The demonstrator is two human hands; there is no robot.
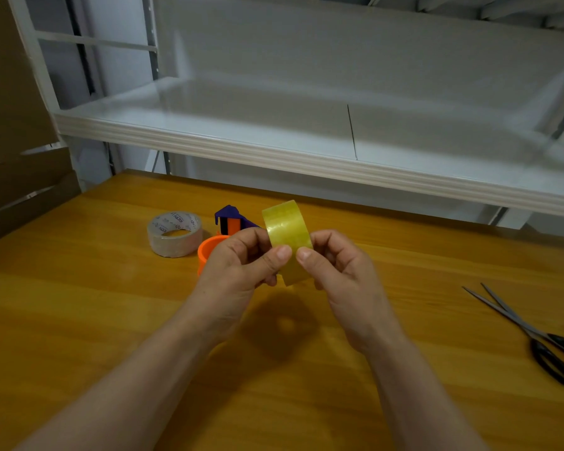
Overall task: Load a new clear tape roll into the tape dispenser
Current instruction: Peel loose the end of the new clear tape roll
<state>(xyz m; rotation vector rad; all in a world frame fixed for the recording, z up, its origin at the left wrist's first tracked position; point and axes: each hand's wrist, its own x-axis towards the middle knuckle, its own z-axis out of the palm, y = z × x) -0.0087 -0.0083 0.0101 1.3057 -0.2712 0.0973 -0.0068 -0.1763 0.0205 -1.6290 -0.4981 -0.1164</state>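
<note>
**Tape roll held over the tabletop.** Both hands hold the clear, yellow-tinted tape roll (287,232) on edge above the tabletop (95,320). The left hand (238,268) and right hand (339,271) grasp it from either side, fingers (282,253) curled and thumbs pressed to its outer face. Behind it on the tabletop lie the purple-and-orange tape dispenser (230,221) and a second tape roll (175,234). Scissors (531,332) lie well to the right.

Two forearms showing bare along their whole visible length, left hand (238,266) and right hand (344,271) going uncovered as well, thumbnails showing short and evenly trimmed, knuckle creases and faint tendon lines standing out on the backs of both hands
</note>
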